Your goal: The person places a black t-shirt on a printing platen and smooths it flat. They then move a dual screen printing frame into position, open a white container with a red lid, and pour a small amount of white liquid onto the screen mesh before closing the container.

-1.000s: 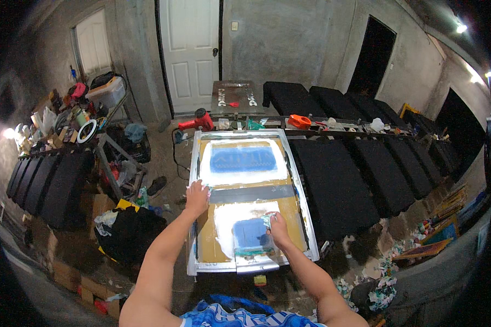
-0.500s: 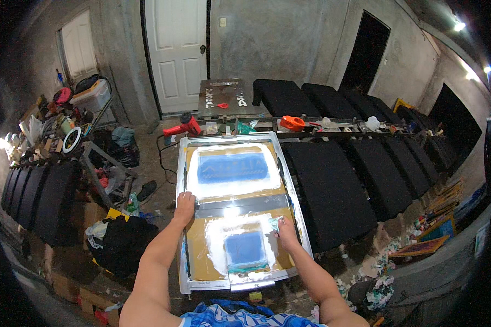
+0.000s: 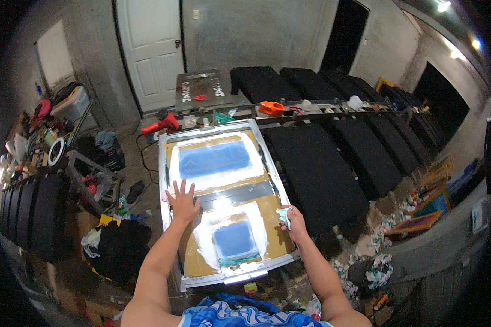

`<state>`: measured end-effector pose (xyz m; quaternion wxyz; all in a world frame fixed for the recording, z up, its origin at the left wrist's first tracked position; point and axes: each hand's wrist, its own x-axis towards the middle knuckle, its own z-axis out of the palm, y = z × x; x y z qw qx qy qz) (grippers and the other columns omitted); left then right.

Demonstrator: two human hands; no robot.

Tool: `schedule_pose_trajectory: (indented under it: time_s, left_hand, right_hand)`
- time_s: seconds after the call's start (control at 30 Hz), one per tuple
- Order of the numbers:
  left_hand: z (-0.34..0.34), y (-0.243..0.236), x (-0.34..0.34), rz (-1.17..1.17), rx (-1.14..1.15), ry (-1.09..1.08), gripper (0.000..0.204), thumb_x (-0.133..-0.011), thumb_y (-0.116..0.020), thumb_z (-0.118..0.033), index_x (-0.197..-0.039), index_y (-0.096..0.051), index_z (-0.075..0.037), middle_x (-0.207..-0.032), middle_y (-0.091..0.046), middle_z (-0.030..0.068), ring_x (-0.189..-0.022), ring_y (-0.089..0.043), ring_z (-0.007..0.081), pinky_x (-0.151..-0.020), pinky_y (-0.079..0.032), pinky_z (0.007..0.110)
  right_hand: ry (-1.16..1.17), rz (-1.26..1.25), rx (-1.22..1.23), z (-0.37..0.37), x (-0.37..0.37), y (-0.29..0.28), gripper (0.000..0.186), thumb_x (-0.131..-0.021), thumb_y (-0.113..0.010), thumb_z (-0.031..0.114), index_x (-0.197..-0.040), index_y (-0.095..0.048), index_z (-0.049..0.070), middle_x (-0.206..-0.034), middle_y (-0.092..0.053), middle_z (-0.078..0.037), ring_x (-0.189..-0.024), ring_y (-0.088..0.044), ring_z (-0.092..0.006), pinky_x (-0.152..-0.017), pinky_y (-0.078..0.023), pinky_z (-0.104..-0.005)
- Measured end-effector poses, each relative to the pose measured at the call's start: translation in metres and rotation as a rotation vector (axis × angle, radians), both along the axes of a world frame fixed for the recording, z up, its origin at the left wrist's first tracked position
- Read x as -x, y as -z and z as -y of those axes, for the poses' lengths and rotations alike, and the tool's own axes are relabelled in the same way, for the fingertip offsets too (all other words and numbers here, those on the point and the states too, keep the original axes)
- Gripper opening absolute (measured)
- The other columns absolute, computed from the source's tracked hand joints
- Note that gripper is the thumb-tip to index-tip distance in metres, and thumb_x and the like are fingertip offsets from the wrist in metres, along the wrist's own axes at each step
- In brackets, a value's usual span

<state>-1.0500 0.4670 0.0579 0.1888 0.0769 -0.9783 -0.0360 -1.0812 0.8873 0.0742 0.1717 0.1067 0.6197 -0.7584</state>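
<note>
A silver screen-printing frame (image 3: 202, 282) lies in front of me. Its mesh has an upper blue panel (image 3: 215, 158) and a lower blue panel (image 3: 234, 240), each ringed with white on tan. A dark grey strip (image 3: 251, 191) crosses between them. My left hand (image 3: 184, 204) is open with fingers spread, over the frame's left part at the strip. Just left of its fingertips is a small pink piece (image 3: 165, 195) at the frame's edge. At the frame's right edge, my right hand (image 3: 295, 224) is closed round a crumpled pale green-white rag (image 3: 283, 217).
Several black-covered boards (image 3: 316, 169) stand in rows to the right. Past the frame are a red heat gun (image 3: 161, 123) with a cord and an orange container (image 3: 270, 108). A dark cloth heap (image 3: 117, 245) is at left; crumpled scraps (image 3: 379, 270) lie at lower right.
My left hand has left the frame's left edge and spread its fingers over the mesh. My right hand, with the rag, has shifted to the right edge. The whole view has shifted too.
</note>
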Motion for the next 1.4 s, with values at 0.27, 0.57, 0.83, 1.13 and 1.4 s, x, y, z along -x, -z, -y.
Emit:
schedule_pose_trajectory:
  time_s: [0.27,0.57,0.83,1.13,1.4]
  left_hand:
    - [-0.190,0.006,0.005,-0.026,-0.146,0.449,0.041,-0.094,-0.060,-0.030,-0.127,-0.059,-0.005,-0.131,-0.057,0.0162,-0.134,-0.047,0.0373,-0.116,-0.009,0.073]
    - [-0.431,-0.002,-0.058,-0.021,-0.356,0.991,0.033,-0.099,-0.056,-0.024,-0.124,-0.058,-0.003,-0.119,-0.063,0.0168,-0.123,-0.056,0.0354,-0.117,-0.013,0.069]
    - [-0.611,0.017,-0.206,0.536,-0.604,1.334,0.016,-0.096,-0.066,-0.011,-0.108,-0.067,-0.001,-0.092,-0.068,0.0166,-0.077,-0.068,0.0306,-0.068,-0.054,0.037]
    - [-0.735,0.003,-0.401,0.504,-0.719,1.826,0.039,-0.087,-0.075,-0.008,-0.124,-0.061,-0.006,-0.112,-0.061,0.0110,-0.093,-0.063,0.0321,-0.077,-0.051,0.038]
    - [-0.777,0.068,-0.466,0.637,-0.254,1.858,0.048,-0.076,-0.078,-0.018,-0.121,-0.062,-0.010,-0.116,-0.063,0.0111,-0.107,-0.055,0.0350,-0.087,-0.040,0.048]
  right_hand:
    - [0.129,0.046,0.117,-0.097,-0.081,-0.018,0.032,-0.099,-0.067,0.036,-0.083,-0.054,0.010,-0.061,-0.048,0.002,-0.043,-0.041,-0.0062,-0.036,-0.030,-0.0222]
    - [0.538,0.024,0.169,-0.275,-0.257,0.035,0.032,-0.099,-0.067,0.033,-0.112,-0.064,0.004,-0.089,-0.066,-0.002,-0.058,-0.056,-0.0113,-0.042,-0.040,-0.0261]
    - [0.803,0.036,0.192,-0.377,-0.450,0.058,0.045,-0.107,-0.048,0.045,-0.128,-0.059,0.008,-0.082,-0.062,-0.003,-0.062,-0.061,-0.0136,-0.051,-0.048,-0.0290]
    - [0.965,-0.212,0.515,-0.406,-0.567,0.055,0.058,-0.107,-0.040,0.051,-0.144,-0.050,0.008,-0.129,-0.061,-0.007,-0.118,-0.059,-0.0207,-0.096,-0.051,-0.0388]
    - [1.187,-0.088,0.595,-0.420,-0.638,0.141,0.033,-0.108,-0.048,0.037,-0.119,-0.068,0.013,-0.113,-0.065,-0.003,-0.104,-0.060,-0.0164,-0.090,-0.049,-0.0351]
